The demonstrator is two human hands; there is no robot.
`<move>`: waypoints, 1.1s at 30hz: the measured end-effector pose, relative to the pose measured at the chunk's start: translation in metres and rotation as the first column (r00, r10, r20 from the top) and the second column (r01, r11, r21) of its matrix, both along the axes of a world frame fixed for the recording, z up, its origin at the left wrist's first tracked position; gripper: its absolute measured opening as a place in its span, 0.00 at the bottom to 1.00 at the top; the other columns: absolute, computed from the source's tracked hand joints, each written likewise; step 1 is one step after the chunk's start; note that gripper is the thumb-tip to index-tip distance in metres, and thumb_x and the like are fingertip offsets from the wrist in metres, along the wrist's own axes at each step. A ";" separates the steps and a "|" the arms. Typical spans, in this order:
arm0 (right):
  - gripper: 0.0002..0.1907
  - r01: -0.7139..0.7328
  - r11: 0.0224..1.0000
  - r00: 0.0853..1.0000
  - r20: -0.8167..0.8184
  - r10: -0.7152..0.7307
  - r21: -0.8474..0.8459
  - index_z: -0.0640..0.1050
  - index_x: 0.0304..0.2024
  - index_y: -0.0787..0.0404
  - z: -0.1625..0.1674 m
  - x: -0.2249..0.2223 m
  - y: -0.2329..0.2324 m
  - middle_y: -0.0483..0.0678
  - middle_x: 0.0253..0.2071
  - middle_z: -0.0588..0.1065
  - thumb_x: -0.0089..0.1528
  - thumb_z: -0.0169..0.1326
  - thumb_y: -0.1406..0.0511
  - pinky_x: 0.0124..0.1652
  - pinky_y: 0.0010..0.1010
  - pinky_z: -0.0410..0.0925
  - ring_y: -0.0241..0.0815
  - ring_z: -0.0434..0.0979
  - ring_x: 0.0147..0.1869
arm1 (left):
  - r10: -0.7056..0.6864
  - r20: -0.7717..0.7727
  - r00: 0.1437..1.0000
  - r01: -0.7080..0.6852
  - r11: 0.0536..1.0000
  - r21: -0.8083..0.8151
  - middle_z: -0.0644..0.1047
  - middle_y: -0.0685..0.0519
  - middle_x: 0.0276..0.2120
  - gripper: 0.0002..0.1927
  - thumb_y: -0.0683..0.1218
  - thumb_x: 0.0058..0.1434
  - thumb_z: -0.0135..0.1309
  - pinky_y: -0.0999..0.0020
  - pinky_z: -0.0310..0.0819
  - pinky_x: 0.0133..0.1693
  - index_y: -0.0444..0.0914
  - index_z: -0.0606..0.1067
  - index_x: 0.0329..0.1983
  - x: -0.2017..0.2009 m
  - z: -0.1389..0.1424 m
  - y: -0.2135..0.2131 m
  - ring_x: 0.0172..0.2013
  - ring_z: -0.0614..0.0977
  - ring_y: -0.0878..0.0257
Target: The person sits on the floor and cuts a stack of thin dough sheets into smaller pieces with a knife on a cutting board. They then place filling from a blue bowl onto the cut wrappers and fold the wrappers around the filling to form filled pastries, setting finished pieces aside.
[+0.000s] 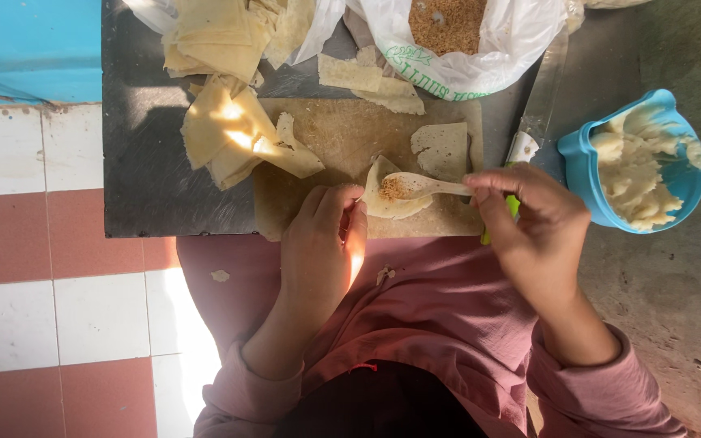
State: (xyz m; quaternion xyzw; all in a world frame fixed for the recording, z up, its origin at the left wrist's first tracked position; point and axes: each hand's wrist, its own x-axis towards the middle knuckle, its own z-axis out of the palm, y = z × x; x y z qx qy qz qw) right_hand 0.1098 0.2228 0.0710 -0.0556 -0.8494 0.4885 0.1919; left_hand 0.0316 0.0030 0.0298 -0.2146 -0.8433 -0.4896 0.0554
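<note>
Left hand (322,239) pinching dough wrapper (391,203) to steady it; right hand (529,215) gripping spoon (415,186) (brown crumbs aboard) over it on board (326,134).

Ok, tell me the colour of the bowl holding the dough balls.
The bowl is bright blue, seen best in the head view, to the right.

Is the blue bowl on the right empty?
No, the blue bowl is heaped with pale dough lumps almost up to its rim.
</note>
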 end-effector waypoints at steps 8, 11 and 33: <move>0.09 -0.075 0.851 0.950 -0.222 0.220 0.520 0.82 0.42 0.70 -0.001 0.012 -0.014 0.52 0.33 0.79 0.59 0.56 0.79 0.32 0.32 0.71 0.40 0.78 0.34 | -0.030 0.123 0.992 0.018 0.995 0.096 0.77 0.52 0.33 0.06 0.38 0.65 0.58 0.66 0.74 0.28 0.38 0.76 0.44 0.001 0.003 0.003 0.27 0.81 0.62; 0.10 -0.031 0.797 0.908 -0.316 0.275 0.604 0.81 0.43 0.70 -0.002 0.013 -0.014 0.54 0.34 0.79 0.59 0.56 0.79 0.32 0.32 0.70 0.41 0.77 0.34 | -0.028 0.082 0.996 0.021 0.996 0.083 0.78 0.53 0.34 0.08 0.39 0.64 0.59 0.67 0.75 0.29 0.39 0.76 0.45 0.002 0.003 0.005 0.27 0.80 0.63; 0.30 -0.189 0.898 0.948 0.311 0.061 0.398 0.68 0.63 0.67 0.016 -0.049 -0.022 0.50 0.32 0.75 0.60 0.63 0.71 0.37 0.39 0.72 0.47 0.77 0.35 | 0.011 -0.080 0.997 -0.020 0.993 -0.114 0.75 0.52 0.40 0.08 0.44 0.64 0.61 0.59 0.76 0.35 0.41 0.76 0.45 0.000 0.004 0.008 0.36 0.81 0.52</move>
